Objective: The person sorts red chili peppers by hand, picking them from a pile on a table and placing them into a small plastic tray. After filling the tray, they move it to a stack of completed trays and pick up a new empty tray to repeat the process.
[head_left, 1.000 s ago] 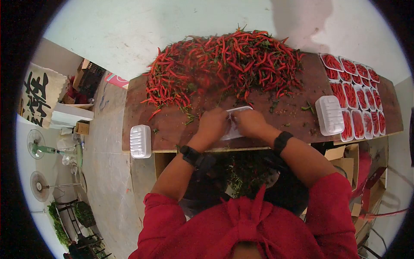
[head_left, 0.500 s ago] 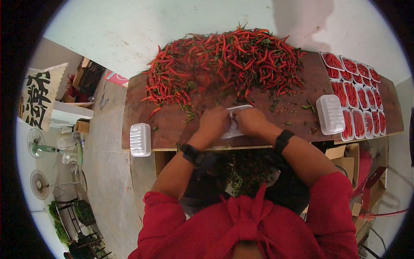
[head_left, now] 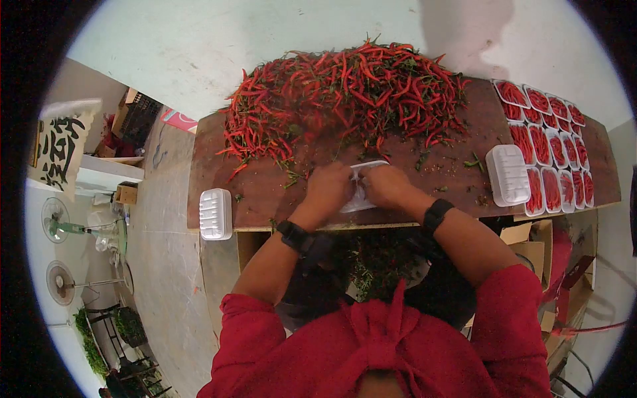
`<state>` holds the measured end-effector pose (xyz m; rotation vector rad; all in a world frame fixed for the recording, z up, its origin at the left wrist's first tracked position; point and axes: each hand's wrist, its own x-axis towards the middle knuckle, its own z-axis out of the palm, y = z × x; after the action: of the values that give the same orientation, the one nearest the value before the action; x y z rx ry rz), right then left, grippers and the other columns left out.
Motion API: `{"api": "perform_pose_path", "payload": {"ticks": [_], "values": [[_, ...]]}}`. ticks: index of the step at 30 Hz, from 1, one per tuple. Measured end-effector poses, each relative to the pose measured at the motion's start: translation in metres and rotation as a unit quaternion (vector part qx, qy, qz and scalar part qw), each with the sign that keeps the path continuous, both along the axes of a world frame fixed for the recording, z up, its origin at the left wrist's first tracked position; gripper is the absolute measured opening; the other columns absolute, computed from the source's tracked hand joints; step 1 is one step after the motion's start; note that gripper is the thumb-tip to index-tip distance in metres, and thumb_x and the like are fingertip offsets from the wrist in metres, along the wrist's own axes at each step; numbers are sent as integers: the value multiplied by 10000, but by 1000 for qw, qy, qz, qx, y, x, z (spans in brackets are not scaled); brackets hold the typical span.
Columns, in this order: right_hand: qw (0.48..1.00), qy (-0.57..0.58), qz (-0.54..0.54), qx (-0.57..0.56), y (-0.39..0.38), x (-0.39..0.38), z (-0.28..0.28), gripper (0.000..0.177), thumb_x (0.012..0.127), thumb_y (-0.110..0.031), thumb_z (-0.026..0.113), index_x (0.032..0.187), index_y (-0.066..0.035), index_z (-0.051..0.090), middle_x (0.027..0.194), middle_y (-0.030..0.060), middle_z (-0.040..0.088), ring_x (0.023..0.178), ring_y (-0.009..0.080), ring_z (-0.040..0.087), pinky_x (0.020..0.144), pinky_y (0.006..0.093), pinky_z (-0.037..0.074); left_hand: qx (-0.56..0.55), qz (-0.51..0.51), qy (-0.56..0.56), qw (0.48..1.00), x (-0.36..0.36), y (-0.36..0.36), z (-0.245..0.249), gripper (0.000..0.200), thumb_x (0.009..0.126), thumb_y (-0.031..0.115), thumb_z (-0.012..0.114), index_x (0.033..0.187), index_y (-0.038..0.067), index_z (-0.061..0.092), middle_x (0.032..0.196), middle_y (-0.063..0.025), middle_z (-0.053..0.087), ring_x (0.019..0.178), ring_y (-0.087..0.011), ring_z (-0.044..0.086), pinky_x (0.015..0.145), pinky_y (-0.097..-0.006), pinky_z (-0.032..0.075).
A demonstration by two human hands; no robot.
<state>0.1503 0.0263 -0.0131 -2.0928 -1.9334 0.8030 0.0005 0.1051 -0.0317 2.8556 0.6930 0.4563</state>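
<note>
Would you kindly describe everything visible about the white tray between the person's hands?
The white tray looks like thin foam, shallow with rounded corners. It rests on the brown table, just in front of the chilli pile. The left hand and right hand cover both its sides; its contents are hidden.

1. A brown wooden bench (head_left: 265, 192) carries a broad chilli heap (head_left: 345, 93) of red pods mixed with green stems, spread over its far middle.
2. On the near side of the heap lies a white foam tray (head_left: 361, 196), mostly covered from view.
3. Well to the heap's left, at the bench's near edge, a ribbed white tray (head_left: 215, 213) lies upside down.
4. Right of the heap sits another upturned tray (head_left: 507, 174), with rows of filled trays (head_left: 551, 146) packed edge to edge beyond it.
5. Loose stems (head_left: 474, 162) litter the boards along the heap's near fringe.
</note>
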Motion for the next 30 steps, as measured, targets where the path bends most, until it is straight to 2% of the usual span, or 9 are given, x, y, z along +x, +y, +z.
{"api": "perform_pose_path", "payload": {"ticks": [2, 4, 13, 22, 30], "values": [[1000, -7, 7, -2, -1, 0, 1, 293, 754, -160, 511, 1032, -110, 589, 947, 172, 617, 915, 351, 576, 770, 453, 457, -4, 2, -5, 1000, 0, -1, 2, 123, 649, 156, 617, 732, 84, 559, 716, -91, 536, 683, -284, 559, 601, -414, 414], [1000, -9, 1, -8, -1, -1, 3, 281, 759, -167, 510, 1020, -102, 589, 943, 173, 617, 910, 351, 577, 765, 453, 457, -65, 17, 68, 995, 0, -2, 9, 217, 685, 147, 621, 880, 61, 580, 851, -136, 557, 805, -342, 556, 679, -434, 451], [1000, 12, -6, 13, -3, 0, 1, 243, 776, -187, 510, 981, -81, 588, 927, 179, 614, 896, 355, 576, 743, 453, 454, -67, 41, 178, 981, 8, -10, 19, 229, 690, 236, 617, 819, 46, 610, 811, -163, 583, 765, -340, 578, 685, -452, 443], [1000, -12, 6, 7, -2, 2, -4, 221, 786, -196, 515, 940, -52, 579, 905, 184, 609, 884, 358, 575, 731, 458, 453, -58, 50, 174, 982, 8, -11, 15, 228, 691, 263, 618, 733, 40, 609, 772, -160, 595, 738, -334, 584, 682, -453, 420], [1000, -9, 12, 12, -3, 2, -6, 233, 782, -186, 516, 970, -56, 562, 899, 187, 609, 885, 360, 576, 734, 461, 454, -53, 42, 161, 985, 7, -10, 14, 244, 705, 281, 615, 734, 39, 606, 764, -161, 592, 735, -337, 581, 665, -450, 410]]}}
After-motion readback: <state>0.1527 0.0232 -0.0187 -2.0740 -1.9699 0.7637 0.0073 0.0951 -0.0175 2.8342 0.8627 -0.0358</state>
